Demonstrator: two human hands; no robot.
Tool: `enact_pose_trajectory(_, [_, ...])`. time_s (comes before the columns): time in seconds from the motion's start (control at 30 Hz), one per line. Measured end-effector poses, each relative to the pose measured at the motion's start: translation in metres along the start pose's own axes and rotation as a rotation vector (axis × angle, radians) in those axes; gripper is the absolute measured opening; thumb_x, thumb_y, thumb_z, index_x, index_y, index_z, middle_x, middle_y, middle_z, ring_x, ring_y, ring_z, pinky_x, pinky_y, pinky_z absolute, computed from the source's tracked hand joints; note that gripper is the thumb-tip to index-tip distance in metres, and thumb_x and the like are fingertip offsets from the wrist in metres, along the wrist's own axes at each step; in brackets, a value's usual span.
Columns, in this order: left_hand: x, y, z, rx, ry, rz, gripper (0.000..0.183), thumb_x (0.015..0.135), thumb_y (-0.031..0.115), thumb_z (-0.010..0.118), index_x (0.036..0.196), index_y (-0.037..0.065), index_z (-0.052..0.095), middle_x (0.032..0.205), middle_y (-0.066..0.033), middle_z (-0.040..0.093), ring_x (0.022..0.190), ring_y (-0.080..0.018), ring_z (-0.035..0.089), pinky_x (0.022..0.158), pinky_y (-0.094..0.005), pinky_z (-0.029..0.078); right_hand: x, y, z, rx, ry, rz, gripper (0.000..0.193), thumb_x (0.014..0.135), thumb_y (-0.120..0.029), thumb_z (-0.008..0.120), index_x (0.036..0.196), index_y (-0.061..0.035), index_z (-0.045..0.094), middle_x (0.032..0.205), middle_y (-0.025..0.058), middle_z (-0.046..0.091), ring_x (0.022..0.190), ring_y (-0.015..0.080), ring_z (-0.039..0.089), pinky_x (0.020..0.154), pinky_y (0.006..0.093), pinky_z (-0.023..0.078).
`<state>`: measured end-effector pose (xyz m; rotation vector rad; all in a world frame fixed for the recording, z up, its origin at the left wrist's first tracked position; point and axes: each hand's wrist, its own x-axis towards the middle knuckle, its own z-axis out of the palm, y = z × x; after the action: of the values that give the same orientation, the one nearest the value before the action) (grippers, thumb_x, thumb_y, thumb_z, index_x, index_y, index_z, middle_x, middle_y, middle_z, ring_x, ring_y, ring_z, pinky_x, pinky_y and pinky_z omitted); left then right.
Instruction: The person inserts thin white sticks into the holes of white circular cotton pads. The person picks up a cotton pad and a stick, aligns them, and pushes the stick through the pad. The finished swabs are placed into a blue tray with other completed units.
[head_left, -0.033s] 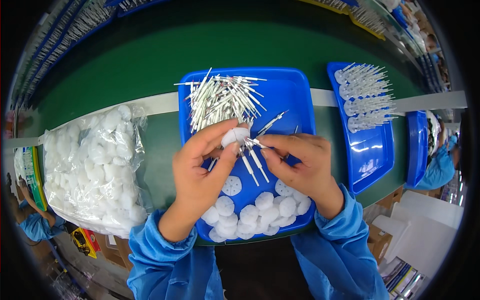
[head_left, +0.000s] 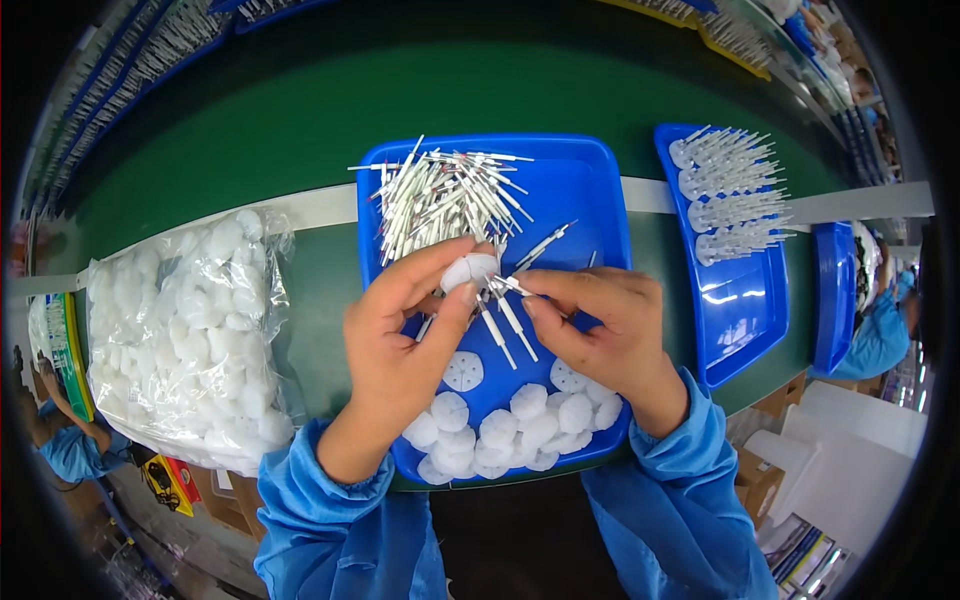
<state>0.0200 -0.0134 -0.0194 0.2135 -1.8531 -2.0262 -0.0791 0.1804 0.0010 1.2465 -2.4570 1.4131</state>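
Between the thumb and fingers of my left hand [head_left: 400, 325] is a small white disc [head_left: 470, 270], tilted up. My right hand [head_left: 600, 315] pinches a thin white stick [head_left: 514, 285] by its end, its other end close to the disc's edge. Whether stick and disc touch is hard to make out. Both hands are above a blue tray [head_left: 580, 190]. A heap of white sticks with thin tips [head_left: 440, 205] fills the tray's far left. Several more sticks [head_left: 505, 325] show just below the fingertips. White perforated discs [head_left: 520, 425] lie piled along the near side.
A clear bag of white discs [head_left: 190, 340] lies to the left. At the right, a second blue tray [head_left: 735, 320] bears rows of discs with sticks standing in them [head_left: 730, 195]. Beyond it are another blue tray [head_left: 832, 290] and a person's blue sleeve [head_left: 880, 335].
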Motion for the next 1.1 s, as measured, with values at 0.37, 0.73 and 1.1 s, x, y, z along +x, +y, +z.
enact_pose_trajectory(0.37, [0.002,-0.001,-0.005,0.260,-0.024,0.104,0.039,0.095,-0.007,0.076,0.131,0.006,0.080,0.121,-0.0111,0.080,0.096,-0.0167,0.071,0.079,-0.0260,0.060,-0.005,0.001,0.005,0.078,0.002,0.058,0.025,0.088,-0.004,0.086,0.112,-0.0057,0.085,0.070,0.0075,0.074,0.056,0.0177,0.070,0.053,0.0307,0.053])
enact_pose_trajectory(0.73, [0.003,0.010,0.000,0.691,-0.092,0.332,0.041,0.087,-0.005,0.081,0.126,0.006,0.082,0.107,-0.0098,0.083,0.089,-0.0242,0.071,0.075,-0.0349,0.059,-0.005,-0.001,0.016,0.044,0.064,0.150,0.014,0.088,-0.014,0.090,0.096,-0.0073,0.081,0.074,0.0075,0.075,0.059,0.0206,0.073,0.055,0.0326,0.055])
enact_pose_trajectory(1.1, [-0.009,0.019,0.009,0.709,-0.047,0.180,0.042,0.085,0.000,0.086,0.127,0.004,0.082,0.084,-0.0101,0.077,0.073,-0.0243,0.070,0.069,-0.0364,0.057,0.001,-0.004,0.018,-0.158,0.108,-0.041,0.014,0.088,-0.013,0.088,0.097,-0.0079,0.079,0.077,0.0079,0.076,0.065,0.0279,0.073,0.058,0.0383,0.056])
